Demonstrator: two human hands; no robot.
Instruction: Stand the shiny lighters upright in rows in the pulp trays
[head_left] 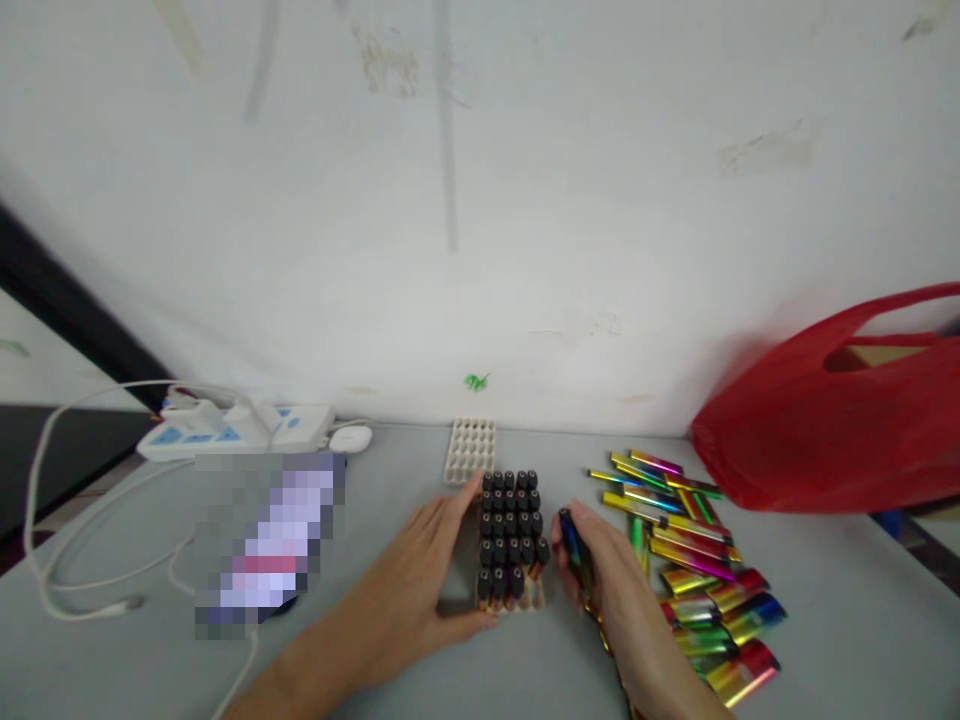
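A beige tray with holes stands on the table, filled with several upright black-topped pieces; cells show bare at its near right corner. My left hand grips the tray along its left side, thumb at the near corner and fingers at the far one. Just right of the tray, my right hand is closed around a slim shiny piece with a dark blue-black top, tilted and apart from the tray. Its lower part is partly hidden by the hand. Shiny rainbow-coloured pieces lie in a loose pile beyond my right hand.
Against the wall stands a second beige tray with bare cells. A white power strip, cables, a white case and a phone with a blurred screen lie left. A red bag sits at the right.
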